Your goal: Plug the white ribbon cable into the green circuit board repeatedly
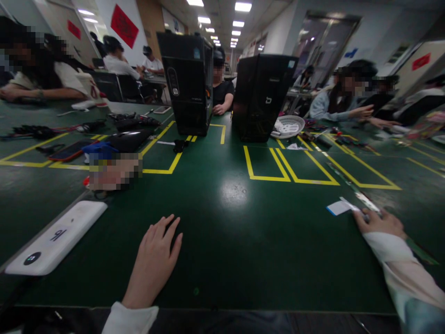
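My left hand [156, 257] lies on the green table with its fingers stretched out and slightly spread, and nothing is in it. Left of it is a long white device [57, 236] with rounded corners, a handwritten label and a dark round spot. Over at the right, my right hand [380, 223] rests low on the table with bent fingers. Its thumb side closes on one end of a white strip with a blue edge [339, 207]; the exact grip is partly hidden. Beyond these fingers runs a narrow, shiny strip [361, 195] along the table.
Two black computer towers [189, 88] [262, 97] stand upright at the back. Yellow tape [269, 178] outlines boxes on the table. Dark cables [38, 131] and a blue bundle [99, 150] lie at left; a white basket [288, 126] sits at right. Several people sit around.
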A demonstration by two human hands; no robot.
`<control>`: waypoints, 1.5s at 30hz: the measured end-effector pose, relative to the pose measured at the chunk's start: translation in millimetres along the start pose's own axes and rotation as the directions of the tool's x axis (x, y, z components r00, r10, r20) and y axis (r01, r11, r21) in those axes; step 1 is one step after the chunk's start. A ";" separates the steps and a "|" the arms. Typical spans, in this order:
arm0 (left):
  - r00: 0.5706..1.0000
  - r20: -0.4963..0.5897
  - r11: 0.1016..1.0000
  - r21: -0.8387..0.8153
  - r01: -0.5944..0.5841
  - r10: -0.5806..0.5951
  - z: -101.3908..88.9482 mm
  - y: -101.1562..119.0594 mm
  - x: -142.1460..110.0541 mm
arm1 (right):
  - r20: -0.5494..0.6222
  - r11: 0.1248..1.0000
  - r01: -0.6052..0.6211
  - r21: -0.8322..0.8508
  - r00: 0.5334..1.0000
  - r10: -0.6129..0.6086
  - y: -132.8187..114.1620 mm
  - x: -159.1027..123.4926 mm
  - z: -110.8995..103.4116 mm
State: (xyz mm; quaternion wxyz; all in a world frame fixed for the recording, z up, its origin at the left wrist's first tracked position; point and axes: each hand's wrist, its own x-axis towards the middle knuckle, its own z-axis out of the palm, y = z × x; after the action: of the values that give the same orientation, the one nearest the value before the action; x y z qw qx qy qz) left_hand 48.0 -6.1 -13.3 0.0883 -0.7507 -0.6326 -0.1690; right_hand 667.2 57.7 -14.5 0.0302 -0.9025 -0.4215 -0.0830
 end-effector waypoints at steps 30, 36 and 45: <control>0.999 0.021 1.000 0.008 0.024 -0.024 -1.8 0.5 1.0 | -0.338 -0.001 0.921 0.390 0.142 -0.930 -267.7 -221.9 -35.4; 0.999 0.031 1.000 -0.005 0.024 -0.024 -1.8 -0.2 1.1 | -0.313 -0.027 0.925 0.378 0.101 -0.944 -257.4 -234.6 -45.1; 0.999 0.043 0.999 -0.025 0.030 -0.029 -1.0 -1.4 1.3 | -0.275 0.698 0.673 0.246 0.739 -0.615 -216.7 -103.3 -22.2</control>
State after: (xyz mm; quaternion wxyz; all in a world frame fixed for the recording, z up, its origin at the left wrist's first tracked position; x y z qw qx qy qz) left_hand 46.6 -5.0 -12.0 0.0627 -0.7457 -0.6432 -0.1623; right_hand 433.3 116.1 -14.1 0.1858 -0.6678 -0.7146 -0.0940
